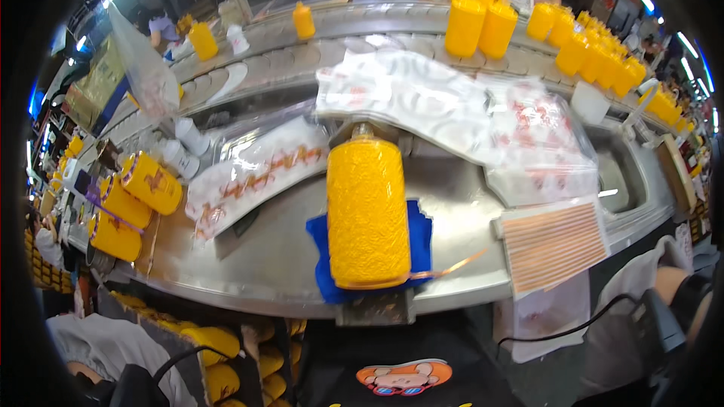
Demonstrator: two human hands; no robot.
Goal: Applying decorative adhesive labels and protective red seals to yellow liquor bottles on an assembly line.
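Note:
Neither of my hands shows. A grey sleeve (124, 347) is at the lower left, and another grey sleeve (641, 283) at the lower right with a bit of bare arm beside it. In the middle, a yellow textured bottle (368, 211) lies with its neck pointing away, over a blue cloth (320, 256) at the bench's front edge. A thin copper-coloured strip (460, 264) trails rightward from the bottle's near end. To the right lies a sheet of copper-coloured strips (554, 245). Left of the bottle is a decal sheet with red-gold figures (260, 173).
Plastic-covered decal sheets (407, 90) spread behind the bottle. Several yellow bottles with a figure (151, 181) stand at left, beside white bottles (181, 158). A sink (618, 173) is at right. Beyond runs a conveyor (264, 49) with yellow bottles (466, 26). Other people work farther off.

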